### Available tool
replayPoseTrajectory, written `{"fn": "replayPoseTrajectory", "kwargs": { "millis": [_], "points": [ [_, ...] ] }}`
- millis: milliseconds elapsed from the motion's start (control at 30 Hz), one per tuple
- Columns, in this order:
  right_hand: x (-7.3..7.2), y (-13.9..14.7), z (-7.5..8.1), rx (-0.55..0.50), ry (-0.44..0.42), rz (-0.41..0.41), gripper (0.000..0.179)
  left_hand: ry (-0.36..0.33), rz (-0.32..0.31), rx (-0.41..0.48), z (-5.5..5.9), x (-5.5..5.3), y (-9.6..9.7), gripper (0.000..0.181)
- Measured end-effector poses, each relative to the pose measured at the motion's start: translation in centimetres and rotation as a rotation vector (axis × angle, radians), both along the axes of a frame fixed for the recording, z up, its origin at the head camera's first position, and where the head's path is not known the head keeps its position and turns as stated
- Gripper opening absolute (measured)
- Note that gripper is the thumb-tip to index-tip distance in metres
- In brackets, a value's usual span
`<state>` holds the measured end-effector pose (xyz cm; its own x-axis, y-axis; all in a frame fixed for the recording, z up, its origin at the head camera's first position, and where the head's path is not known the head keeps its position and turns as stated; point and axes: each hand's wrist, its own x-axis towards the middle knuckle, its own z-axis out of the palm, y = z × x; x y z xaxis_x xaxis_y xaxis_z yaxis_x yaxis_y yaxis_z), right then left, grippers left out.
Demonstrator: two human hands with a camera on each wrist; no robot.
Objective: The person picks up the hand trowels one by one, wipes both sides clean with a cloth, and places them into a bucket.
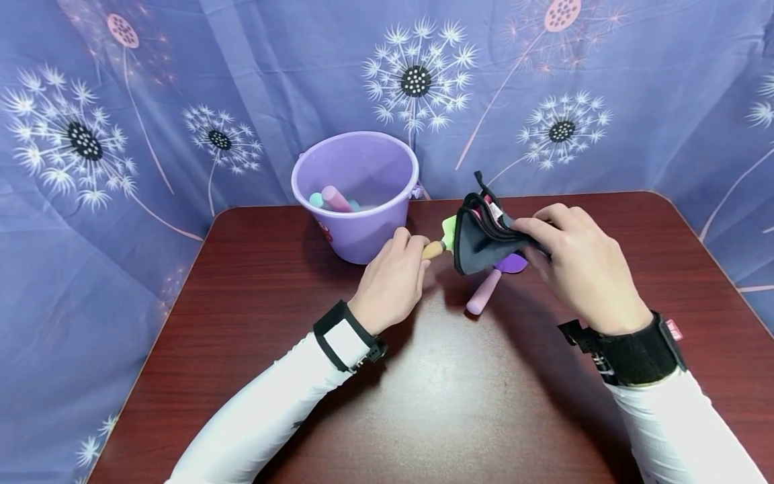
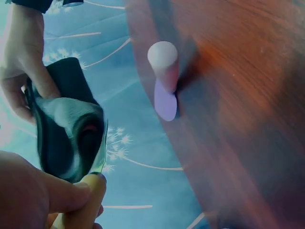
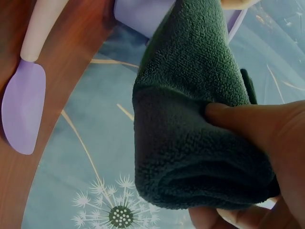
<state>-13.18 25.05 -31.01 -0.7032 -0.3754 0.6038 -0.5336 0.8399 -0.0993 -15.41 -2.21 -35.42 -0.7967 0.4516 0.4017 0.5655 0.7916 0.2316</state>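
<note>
My left hand (image 1: 392, 282) grips the wooden handle of a spatula (image 1: 433, 251) with a light green blade. The blade is partly hidden by a folded dark grey cloth (image 1: 474, 242) with black edging. My right hand (image 1: 574, 262) pinches this cloth at its right end, thumb on one face and fingers behind, as the right wrist view shows. Held above the table, the cloth lies against the green blade. Below it, a purple spatula (image 1: 484, 293) with a pink handle rests on the table, its purple blade (image 3: 24, 105) pointing away.
A purple bucket (image 1: 363, 236) stands at the table's back left, just beyond my left hand. Inside are a pink handle (image 1: 336, 199) and teal pieces. Behind the brown table (image 1: 254, 282) hangs a blue dandelion-print curtain (image 1: 290, 81).
</note>
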Motion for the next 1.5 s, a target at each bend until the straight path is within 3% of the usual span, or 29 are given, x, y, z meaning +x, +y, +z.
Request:
{"fn": "replayPoseTrajectory", "kwargs": {
  "millis": [333,800,1067,1300,1500],
  "points": [
    [0.0,-1.5,-0.5,0.046,0.044,0.146,0.048,0.167,-0.053,-0.017,0.6,1.4,-0.9,0.017],
    [0.6,-3.3,-0.2,0.078,0.134,0.258,0.031,0.282,-0.051,-0.083,2.0,2.7,-2.8,0.01],
    [1.2,-4.1,-0.2,0.076,0.154,0.252,0.031,0.298,-0.024,-0.163,2.3,3.6,-3.0,0.015],
    [1.3,-4.0,-0.5,0.048,0.145,0.21,0.033,0.421,-0.034,-0.145,3.2,4.2,-2.9,0.019],
    [1.3,-4.0,-0.5,0.018,0.148,0.179,0.029,0.446,-0.035,-0.145,3.5,4.4,-3.0,0.016]
  ]
}}
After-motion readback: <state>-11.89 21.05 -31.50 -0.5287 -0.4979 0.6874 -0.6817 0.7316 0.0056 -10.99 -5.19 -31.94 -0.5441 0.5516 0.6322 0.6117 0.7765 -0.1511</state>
